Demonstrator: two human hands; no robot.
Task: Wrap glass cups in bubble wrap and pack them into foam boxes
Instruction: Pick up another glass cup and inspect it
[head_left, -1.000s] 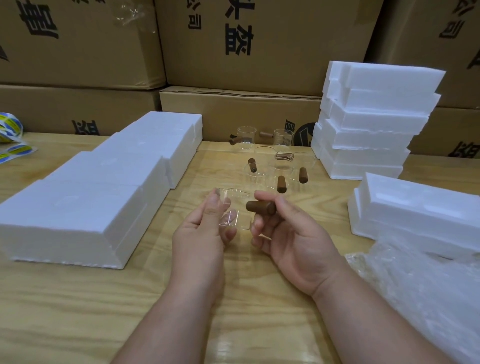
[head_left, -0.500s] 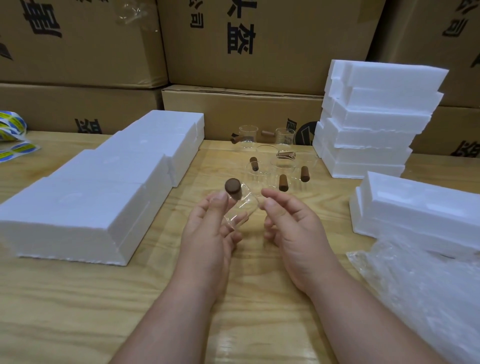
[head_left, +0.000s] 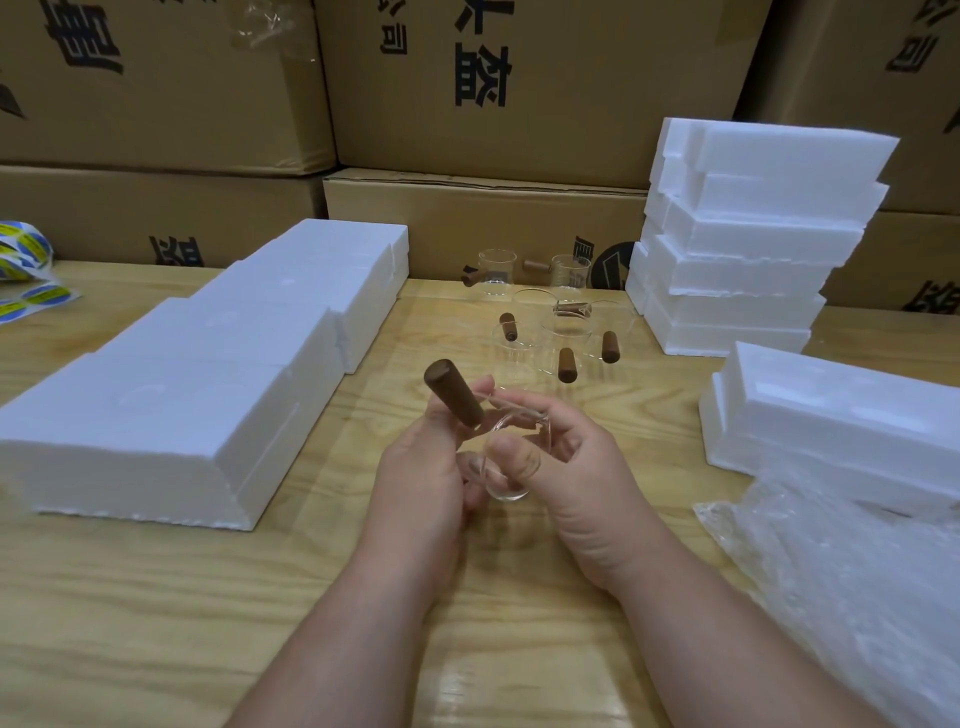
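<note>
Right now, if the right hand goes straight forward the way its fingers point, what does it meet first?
Probably the loose glass cups standing just beyond the right hand, which grips a cup; depth is unclear, so it might pass above them.

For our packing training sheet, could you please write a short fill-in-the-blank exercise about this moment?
1. Both hands hold a clear glass cup with a brown ____ handle.
2. The stack of white foam boxes stands on the ____ side of the wooden table.
3. The clear bubble wrap lies beside the ____ hand.

Missing words: wooden; right; right
</note>
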